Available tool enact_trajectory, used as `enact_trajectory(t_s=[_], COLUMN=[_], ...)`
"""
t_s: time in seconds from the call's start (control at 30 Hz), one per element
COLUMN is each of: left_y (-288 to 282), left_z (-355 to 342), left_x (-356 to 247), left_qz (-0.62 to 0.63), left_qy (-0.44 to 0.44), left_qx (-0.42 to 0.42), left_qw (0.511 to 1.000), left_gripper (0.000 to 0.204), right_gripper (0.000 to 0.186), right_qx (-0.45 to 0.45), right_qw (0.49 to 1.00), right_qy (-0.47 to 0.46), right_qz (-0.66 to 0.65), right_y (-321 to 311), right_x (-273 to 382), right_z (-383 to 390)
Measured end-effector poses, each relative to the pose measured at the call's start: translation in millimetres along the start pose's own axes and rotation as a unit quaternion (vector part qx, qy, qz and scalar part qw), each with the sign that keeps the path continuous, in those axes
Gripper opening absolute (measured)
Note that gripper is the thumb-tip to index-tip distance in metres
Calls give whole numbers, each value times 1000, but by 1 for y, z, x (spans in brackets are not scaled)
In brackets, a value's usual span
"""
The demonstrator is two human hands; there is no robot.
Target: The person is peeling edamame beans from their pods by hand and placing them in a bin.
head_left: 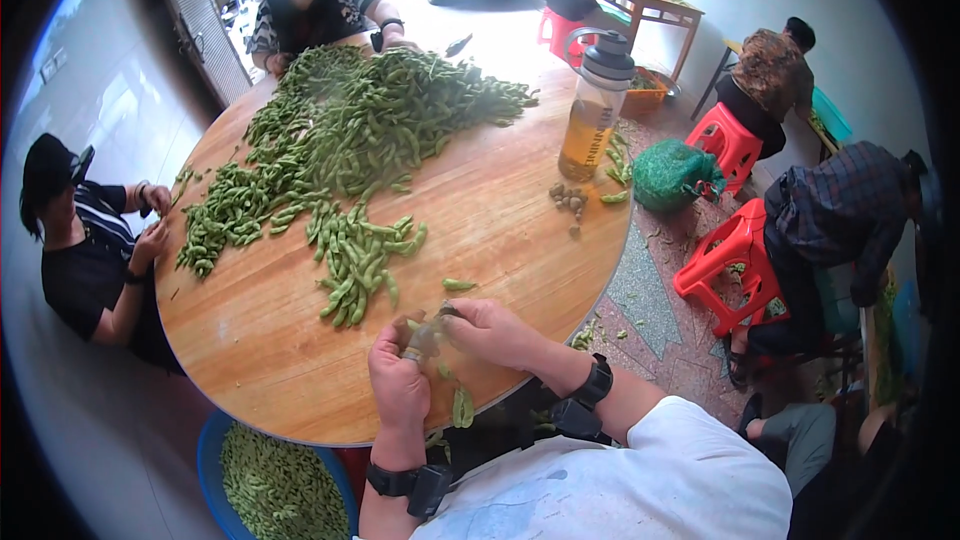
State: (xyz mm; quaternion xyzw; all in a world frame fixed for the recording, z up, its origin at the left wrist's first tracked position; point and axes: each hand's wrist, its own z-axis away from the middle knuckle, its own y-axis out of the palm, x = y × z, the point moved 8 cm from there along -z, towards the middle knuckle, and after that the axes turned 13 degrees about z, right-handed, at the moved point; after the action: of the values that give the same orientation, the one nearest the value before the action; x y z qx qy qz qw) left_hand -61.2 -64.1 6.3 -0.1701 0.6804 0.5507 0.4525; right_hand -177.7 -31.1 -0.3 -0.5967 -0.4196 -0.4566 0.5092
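Note:
Over the near edge of the round wooden table, my left hand and my right hand are close together. Both hands are closed on a small greyish, filmy thing stretched between them; its kind is too blurred to name. A single green soybean pod lies just beyond my fingers. Below them, another split-looking pod is at the table edge. Farther off, a small group of pods joins a large heap of green soybean pods.
A bottle of amber drink stands at the right, beside small brown lumps. Below the table's left edge is a blue tub of shelled beans. Two people sit at the table; others sit on red stools at the right, near a green net sack.

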Motion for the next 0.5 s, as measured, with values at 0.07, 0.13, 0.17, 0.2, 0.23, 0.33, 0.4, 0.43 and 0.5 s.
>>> enact_trajectory(t_s=[0.07,0.13,0.17,0.2,0.23,0.33,0.4,0.43,0.5], left_y=[-17,-22,-22,-20,-19,-10,-6,-7,0], left_z=[-1,-4,-6,-7,-7,-4,0,-1,1], left_x=[7,11,12,12,11,3,-1,-1,-5], left_qz=[135,143,147,150,148,88,71,55,54], left_qy=[-26,-27,-27,-28,-30,-4,9,17,18], left_qx=[-69,-50,-48,-45,-42,-21,-36,-21,-9], left_qw=[988,988,988,987,988,996,997,998,998], left_gripper=[25,25,25,26,26,26,32,33,34], right_gripper=[19,20,21,21,21,21,21,21,18], right_qx=[-6,-37,-40,-44,-49,-73,-91,-53,41], right_qw=[999,962,956,956,958,957,956,979,997], right_qy=[-23,-109,-115,-115,-114,-123,-127,-97,-8], right_qz=[40,247,266,266,259,252,250,173,-60], right_y=[-1,0,0,-1,-1,-2,-1,1,15], right_x=[13,40,42,43,44,43,37,27,3], right_z=[3,12,13,13,13,14,17,13,7])
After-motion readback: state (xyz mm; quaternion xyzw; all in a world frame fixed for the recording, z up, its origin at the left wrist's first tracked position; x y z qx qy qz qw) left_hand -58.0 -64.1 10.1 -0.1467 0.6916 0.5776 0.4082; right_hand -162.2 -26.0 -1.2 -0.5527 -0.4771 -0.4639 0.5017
